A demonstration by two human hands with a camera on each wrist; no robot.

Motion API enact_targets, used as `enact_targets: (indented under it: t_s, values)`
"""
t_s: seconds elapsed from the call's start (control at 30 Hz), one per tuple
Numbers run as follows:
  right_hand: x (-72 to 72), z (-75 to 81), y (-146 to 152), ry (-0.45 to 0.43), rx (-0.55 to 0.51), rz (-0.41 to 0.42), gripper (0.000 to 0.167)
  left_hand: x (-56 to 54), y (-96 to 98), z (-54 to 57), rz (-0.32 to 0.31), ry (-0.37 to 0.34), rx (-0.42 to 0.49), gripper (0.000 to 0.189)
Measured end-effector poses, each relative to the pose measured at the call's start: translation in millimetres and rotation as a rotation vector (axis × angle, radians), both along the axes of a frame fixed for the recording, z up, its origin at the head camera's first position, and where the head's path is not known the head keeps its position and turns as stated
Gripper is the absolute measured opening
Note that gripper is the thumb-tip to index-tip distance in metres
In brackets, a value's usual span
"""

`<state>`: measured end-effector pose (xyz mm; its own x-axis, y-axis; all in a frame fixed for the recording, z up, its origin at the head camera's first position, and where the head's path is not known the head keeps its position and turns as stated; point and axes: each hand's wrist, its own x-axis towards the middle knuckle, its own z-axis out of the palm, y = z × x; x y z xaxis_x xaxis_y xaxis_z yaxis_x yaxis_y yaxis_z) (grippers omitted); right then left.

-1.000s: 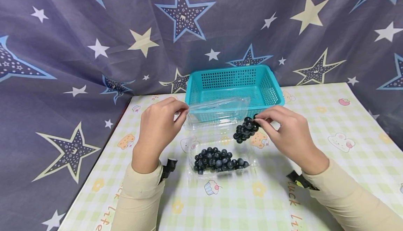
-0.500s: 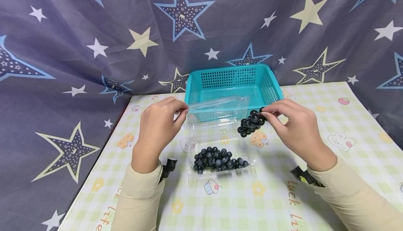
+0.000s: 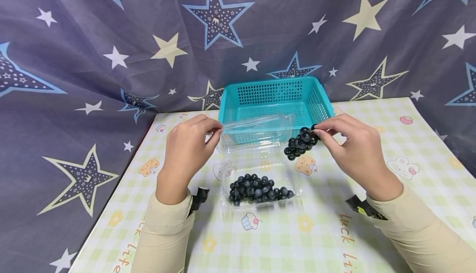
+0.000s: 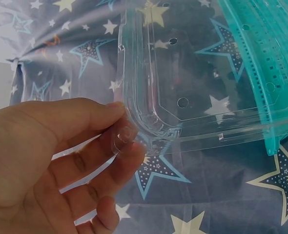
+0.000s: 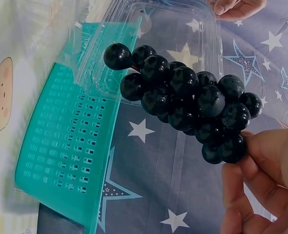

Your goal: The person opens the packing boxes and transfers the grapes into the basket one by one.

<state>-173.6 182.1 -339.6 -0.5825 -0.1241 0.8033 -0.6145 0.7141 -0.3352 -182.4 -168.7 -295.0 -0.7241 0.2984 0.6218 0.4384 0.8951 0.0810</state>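
A small bunch of dark grapes (image 3: 302, 141) hangs from my right hand (image 3: 353, 153), pinched at one end between thumb and fingers. In the right wrist view the grapes (image 5: 183, 97) are glossy and held in the air. My left hand (image 3: 189, 153) pinches the corner of the raised lid (image 3: 260, 132) of a clear plastic clamshell box. The left wrist view shows thumb and fingers on that lid corner (image 4: 149, 126). Another bunch of grapes (image 3: 256, 188) lies in the box's base (image 3: 286, 169), towards its near side.
Behind the lid stands a teal plastic basket (image 3: 275, 84) with perforated walls, near the table's back edge. A checked cloth with cartoon prints covers the table (image 3: 305, 248). A star-patterned curtain (image 3: 141, 8) hangs behind and at the left.
My right hand has carried the bunch of grapes a little to the right and upwards, away from the box. The left hand and the lid stay where they were.
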Motion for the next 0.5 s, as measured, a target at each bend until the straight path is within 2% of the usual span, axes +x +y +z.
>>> enact_targets:
  t_s: [0.5]
  values:
    - [-1.1,1.7,5.5,-0.026,-0.007,-0.033,0.014,-3.7,-2.4,-3.2,0.007,0.039,0.021,0.009]
